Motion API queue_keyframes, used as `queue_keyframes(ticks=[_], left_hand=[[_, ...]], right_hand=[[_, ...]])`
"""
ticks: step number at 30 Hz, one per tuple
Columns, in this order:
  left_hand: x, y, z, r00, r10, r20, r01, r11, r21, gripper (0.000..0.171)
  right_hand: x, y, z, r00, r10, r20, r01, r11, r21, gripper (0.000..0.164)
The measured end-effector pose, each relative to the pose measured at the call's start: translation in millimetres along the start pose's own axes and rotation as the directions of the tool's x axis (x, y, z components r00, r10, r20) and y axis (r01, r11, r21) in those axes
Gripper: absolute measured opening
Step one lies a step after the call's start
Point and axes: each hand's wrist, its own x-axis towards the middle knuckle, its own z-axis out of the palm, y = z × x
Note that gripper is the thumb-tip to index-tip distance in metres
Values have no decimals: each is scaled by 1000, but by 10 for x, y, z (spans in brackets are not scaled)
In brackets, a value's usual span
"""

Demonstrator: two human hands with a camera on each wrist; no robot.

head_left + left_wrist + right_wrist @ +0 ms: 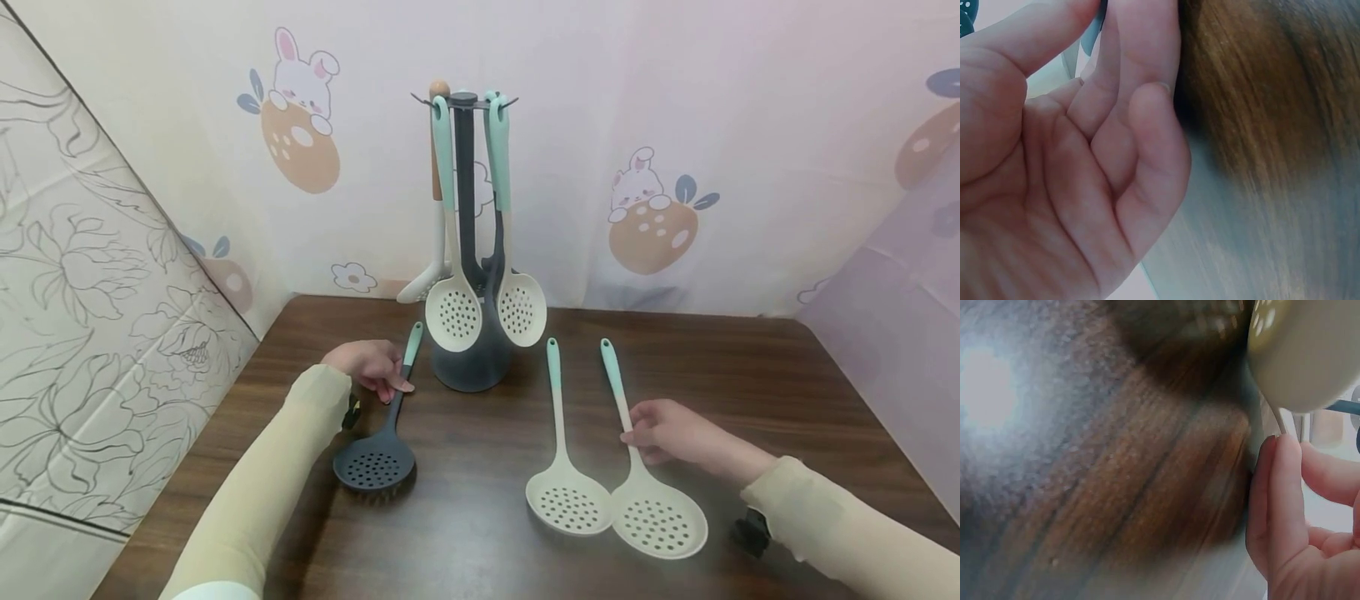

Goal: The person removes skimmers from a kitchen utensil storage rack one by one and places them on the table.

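Left hand (369, 367): thumb and fingers pinch the handle of the dark skimmer (386, 440), below its mint end.
Dark skimmer: matte charcoal, a round shallow head pierced with small holes, on the near side of the left fingers.
Its long axis: handle end points away from the person, leaning right; head points back toward the person.
Right hand (667, 432): fingertips and thumb grasp the pale shaft of the outer white skimmer (641, 486).
Outer white skimmer: smooth, cream-white, mint-tipped; its broad, holed head lies nearer the person than the right fingers.
Its long axis: handle end points away and slightly left, head toward the person and slightly right.
Inner white skimmer (562, 463): same shape, just left of the right fingers, handle pointing almost straight away; whether the two rims touch or overlap, I cannot tell.
Rack (470, 371): dark, round-based, beyond and right of the left fingers, hung with holed spoons (453, 312).
Table (465, 467): dark, streaky wood grain beneath both hands.
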Motion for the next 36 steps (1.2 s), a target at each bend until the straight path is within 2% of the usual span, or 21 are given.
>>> queue_keyframes(ticks=[11, 19, 23, 31, 36], left_hand=[[1, -2, -4, 1000, 3, -1, -3, 1000, 3, 31], [5, -13, 11, 1000, 28, 0, -28, 1000, 0, 31], [2, -18, 12, 1000, 27, 3, -27, 1000, -3, 31], [3, -11, 4, 999, 37, -7, -37, 999, 24, 32], [14, -44, 16, 999, 35, 4, -35, 999, -8, 32]], right_hand=[[23, -14, 53, 997, -7, -74, 4, 999, -48, 34], [29, -54, 19, 999, -28, -42, 24, 994, -108, 29], [40, -57, -10, 999, -3, -37, -2, 991, -137, 28], [21, -24, -31, 999, 16, -31, -19, 996, -86, 33], [13, -35, -49, 999, 38, -17, -39, 996, -84, 35]])
